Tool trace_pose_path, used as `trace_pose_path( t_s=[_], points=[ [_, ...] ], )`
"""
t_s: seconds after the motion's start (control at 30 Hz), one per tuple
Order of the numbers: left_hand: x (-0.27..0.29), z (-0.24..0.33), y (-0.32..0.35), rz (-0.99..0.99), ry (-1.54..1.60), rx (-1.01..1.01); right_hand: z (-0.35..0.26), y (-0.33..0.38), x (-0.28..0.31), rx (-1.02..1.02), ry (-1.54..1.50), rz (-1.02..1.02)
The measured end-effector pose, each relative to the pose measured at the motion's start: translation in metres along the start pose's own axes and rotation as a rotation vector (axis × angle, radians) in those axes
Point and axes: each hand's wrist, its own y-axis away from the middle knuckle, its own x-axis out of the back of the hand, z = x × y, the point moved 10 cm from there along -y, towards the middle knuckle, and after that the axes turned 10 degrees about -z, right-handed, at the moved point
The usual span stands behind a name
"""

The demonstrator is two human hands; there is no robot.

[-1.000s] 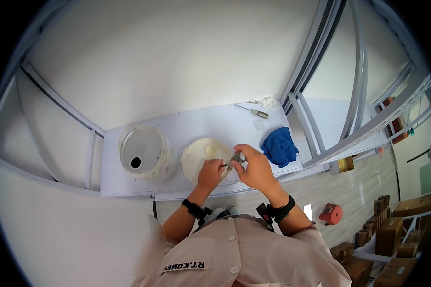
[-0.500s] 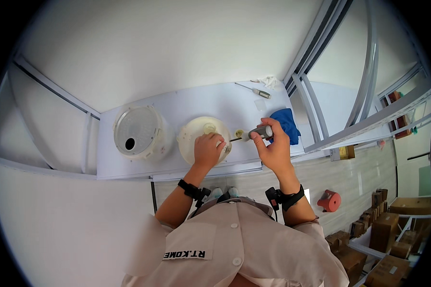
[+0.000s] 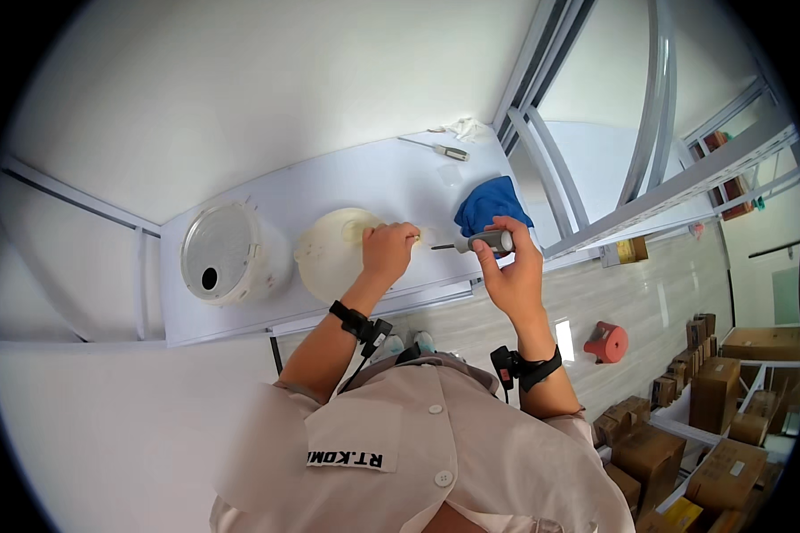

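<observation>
head view: the screwdriver (image 3: 487, 242) with the grey grip is in my right hand (image 3: 514, 271), above the near edge of the table (image 3: 276, 191). my fingers and thumb are wrapped round the grip, and the dark shaft points left toward my other hand, its tip apart from those fingers. my left hand (image 3: 387, 253) is half curled over the right side of a round cream disc (image 3: 320, 262); a small yellowish piece (image 3: 417, 237) shows at its fingertips, but i cannot tell whether i have it pinched. the disc lies on the table, with a small pale round part (image 3: 354, 231) near its far side.

just beyond the screwdriver, a crumpled blue cloth (image 3: 494, 202) sits at the right end of the table. farther back are a clear flat piece (image 3: 449, 176), a second screwdriver (image 3: 451, 152) lying down, and a white crumpled rag (image 3: 462, 129) near the wall. left of the disc stands a white bucket (image 3: 271, 258), its grey top marked by a dark round hole.

i wear a black strap on each wrist. down on the floor to my right is a red stool (image 3: 606, 343), with brown boxes (image 3: 649, 453) nearer me.
</observation>
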Motion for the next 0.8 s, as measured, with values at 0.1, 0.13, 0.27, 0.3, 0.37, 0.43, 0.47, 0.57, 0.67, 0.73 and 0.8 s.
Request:
trace_pose_path(
  t_s=[0.1, 0.13, 0.27, 0.3, 0.37, 0.43, 0.47, 0.57, 0.67, 0.73, 0.8],
  points=[
    [-0.005, 0.0, -0.009, -0.021, -0.063, 0.02, 0.005, 0.004, 0.005, -0.02, -0.003, 0.005],
    [-0.005, 0.001, -0.011, -0.024, -0.092, 0.026, 0.006, 0.004, 0.006, -0.019, 0.001, 0.005],
    [-0.005, -0.001, -0.015, -0.03, -0.108, 0.055, 0.007, 0.001, 0.009, -0.009, 0.015, 0.003],
    [-0.004, -0.001, -0.015, -0.022, -0.079, 0.042, 0.008, 0.0, 0.009, -0.006, 0.019, 0.002],
    [-0.005, -0.004, -0.013, -0.04, -0.013, 0.037, 0.012, -0.002, 0.008, -0.016, -0.012, -0.001],
    [-0.007, -0.009, -0.01, -0.089, 0.061, 0.054, 0.014, -0.006, 0.005, -0.018, -0.027, -0.008],
    [-0.003, -0.008, -0.006, -0.089, 0.055, 0.051, 0.014, -0.007, 0.004, -0.019, -0.026, -0.011],
    [0.009, -0.006, 0.015, -0.085, 0.023, 0.059, 0.019, -0.012, -0.005, -0.041, -0.017, -0.033],
    [0.016, -0.01, 0.038, -0.105, -0.036, 0.099, 0.03, -0.014, -0.016, -0.033, -0.012, -0.022],
    [0.016, -0.011, 0.051, -0.16, -0.075, 0.138, 0.042, -0.014, -0.027, -0.052, -0.004, -0.023],
    [0.013, -0.015, 0.063, -0.181, -0.103, 0.141, 0.054, -0.016, -0.04, -0.1, 0.007, -0.053]
  ],
)
